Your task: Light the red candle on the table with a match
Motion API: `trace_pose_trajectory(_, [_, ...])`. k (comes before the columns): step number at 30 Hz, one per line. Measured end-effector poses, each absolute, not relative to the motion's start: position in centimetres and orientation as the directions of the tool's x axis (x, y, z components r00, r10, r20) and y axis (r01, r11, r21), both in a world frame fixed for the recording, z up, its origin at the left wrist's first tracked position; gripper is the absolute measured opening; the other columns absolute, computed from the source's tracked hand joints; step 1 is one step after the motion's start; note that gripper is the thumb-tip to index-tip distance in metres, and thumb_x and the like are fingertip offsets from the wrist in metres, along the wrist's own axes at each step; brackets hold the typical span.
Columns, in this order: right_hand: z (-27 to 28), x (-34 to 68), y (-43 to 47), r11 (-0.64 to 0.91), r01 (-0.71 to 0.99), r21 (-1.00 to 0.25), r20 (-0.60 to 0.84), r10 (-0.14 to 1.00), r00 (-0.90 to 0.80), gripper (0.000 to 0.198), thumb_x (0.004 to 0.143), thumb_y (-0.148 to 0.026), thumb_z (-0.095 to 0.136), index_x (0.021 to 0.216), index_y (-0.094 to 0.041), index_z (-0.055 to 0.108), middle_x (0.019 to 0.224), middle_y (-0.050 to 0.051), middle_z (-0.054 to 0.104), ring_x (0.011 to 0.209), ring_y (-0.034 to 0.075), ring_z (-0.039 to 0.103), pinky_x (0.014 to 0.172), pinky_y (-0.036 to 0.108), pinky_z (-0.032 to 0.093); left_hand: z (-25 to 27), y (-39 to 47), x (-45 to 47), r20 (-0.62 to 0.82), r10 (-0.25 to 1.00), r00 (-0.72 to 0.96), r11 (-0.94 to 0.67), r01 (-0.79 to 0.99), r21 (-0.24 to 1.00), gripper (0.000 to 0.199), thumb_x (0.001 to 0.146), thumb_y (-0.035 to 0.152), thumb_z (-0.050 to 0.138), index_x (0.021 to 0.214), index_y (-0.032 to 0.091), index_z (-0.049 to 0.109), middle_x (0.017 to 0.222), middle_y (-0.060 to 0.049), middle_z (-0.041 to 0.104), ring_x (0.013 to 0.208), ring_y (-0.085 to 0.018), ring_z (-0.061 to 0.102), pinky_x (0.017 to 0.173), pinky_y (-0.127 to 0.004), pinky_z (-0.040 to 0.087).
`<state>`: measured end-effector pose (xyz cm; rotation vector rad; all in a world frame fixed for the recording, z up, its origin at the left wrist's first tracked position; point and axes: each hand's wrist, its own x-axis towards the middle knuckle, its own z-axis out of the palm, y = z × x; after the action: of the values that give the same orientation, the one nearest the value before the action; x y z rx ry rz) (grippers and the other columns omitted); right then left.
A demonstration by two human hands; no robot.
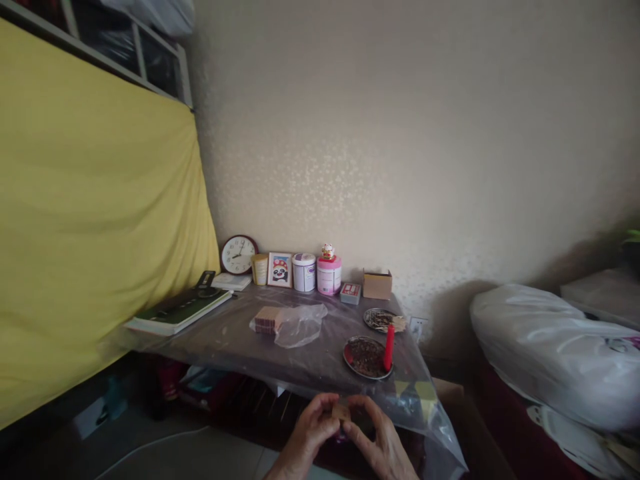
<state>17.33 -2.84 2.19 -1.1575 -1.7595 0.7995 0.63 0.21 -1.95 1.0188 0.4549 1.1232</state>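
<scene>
At the worktop (pixel 225 343), my left fingers (pixel 325 401) and right fingers (pixel 365 403) pinch a tan box (pixel 341 412) between them; I should press lightly, lest its sides cave in.

From where I sit, the only characters I can make out are the hour numerals ringing the white dial of the clock (pixel 239 255), by the back-left corner of the table (pixel 320 357). Along its back edge, the labels on the white tin (pixel 304 275) and pink tin (pixel 329 280) are too small for me to read.
</scene>
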Motion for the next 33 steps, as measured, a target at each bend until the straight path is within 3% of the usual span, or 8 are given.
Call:
trace_pose_trajectory(15, [1.6, 18.4, -2.8, 0.353, 0.334, -0.874, 0.308, 0.934, -0.18, 0.03, 0.083, -0.042, 0.054, 0.103, -0.02, 0.059, 0.099, 0.005, 0.067, 0.096, 0.021, 0.061, 0.084, 0.029, 0.045, 1.7, -0.6, 0.7, 0.034, 0.926, 0.377, 0.045, -0.197, 0.979, 0.026, 0.071, 0.027, 0.065, 0.096, 0.017, 0.064, 0.092, -0.005, 0.068, 0.089, -0.022, 0.058, 0.081, -0.033, 0.041])
trace_pose_trajectory(20, [1.2, 19.4, -2.2, 0.287, 0.294, -0.912, 0.281, 0.958, -0.061, 0.034, 0.08, -0.044, 0.058, 0.105, -0.02, 0.059, 0.107, 0.007, 0.065, 0.104, 0.023, 0.059, 0.092, 0.034, 0.044, 1.9, 0.3, 2.0, 0.092, 0.923, 0.375, 0.006, -0.253, 0.968, 0.027, 0.069, 0.028, 0.067, 0.094, 0.017, 0.064, 0.09, -0.005, 0.069, 0.089, -0.022, 0.058, 0.081, -0.033, 0.039])
trace_pose_trajectory(24, [1.7, 20.3, -1.8, 0.237, 0.099, -0.966, 0.246, 0.965, 0.089, 0.034, 0.075, -0.044, 0.064, 0.1, -0.022, 0.062, 0.109, 0.006, 0.065, 0.108, 0.023, 0.058, 0.093, 0.03, 0.044, 1.8, 1.6, 3.1, 0.127, 0.916, 0.381, 0.035, -0.39, 0.92, 0.026, 0.071, 0.025, 0.066, 0.094, 0.016, 0.064, 0.093, -0.007, 0.069, 0.091, -0.022, 0.059, 0.082, -0.033, 0.04])
trace_pose_trajectory(28, [1.7, 21.0, -1.2, 0.225, -0.112, -0.968, 0.191, 0.948, 0.254, 0.032, 0.064, -0.042, 0.074, 0.088, -0.021, 0.068, 0.095, 0.003, 0.071, 0.097, 0.02, 0.063, 0.087, 0.021, 0.048, 1.2, 2.6, 3.2, 0.107, 0.926, 0.363, 0.108, -0.524, 0.845, 0.02, 0.074, 0.023, 0.064, 0.093, 0.016, 0.064, 0.098, -0.008, 0.07, 0.095, -0.021, 0.06, 0.085, -0.033, 0.039])
trace_pose_trajectory(33, [0.7, 21.1, -0.4, 0.108, -0.39, -0.914, 0.007, 0.968, 0.252, 0.032, 0.057, -0.039, 0.08, 0.083, -0.022, 0.071, 0.088, 0.001, 0.074, 0.088, 0.018, 0.067, 0.083, 0.021, 0.05, 0.7, 2.7, 2.4, 0.053, 0.934, 0.352, 0.196, -0.632, 0.75, 0.016, 0.077, 0.02, 0.062, 0.092, 0.015, 0.065, 0.099, -0.011, 0.071, 0.095, -0.02, 0.062, 0.087, -0.032, 0.04])
